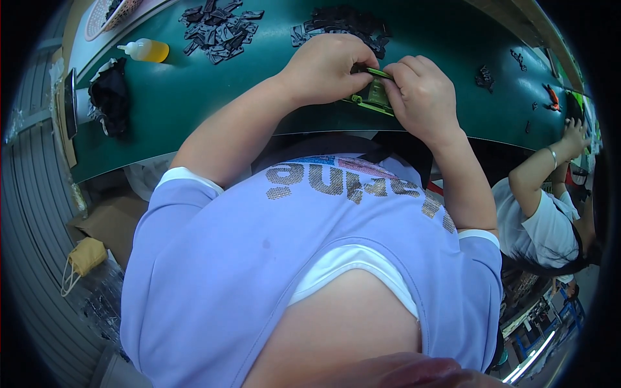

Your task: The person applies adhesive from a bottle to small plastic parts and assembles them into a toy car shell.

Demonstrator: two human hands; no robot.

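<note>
Both my hands meet over the near part of a green tabletop (pixel 252 90). Between them is a thin black part with a bright green edge (pixel 380 74). My left hand (pixel 330 68) pinches its left end between thumb and fingers. The right end is gripped by my right hand (pixel 424 94), thumb below and fingers curled over. Just under it, beside my right thumb, shows a bright green frame-like piece (pixel 375 102); whether it joins the black part I cannot tell. Beyond my left hand lies a heap of flat black parts (pixel 346 22), partly hidden by that hand.
Another black pile (pixel 220 31) lies at the far left, near a bottle of yellow liquid (pixel 147 50), a pink basket (pixel 110 16) and a black cloth (pixel 110 97). Small black pieces (pixel 484 79) and an orange-handled tool (pixel 552 97) lie right. A co-worker's arm (pixel 537 171) reaches in there.
</note>
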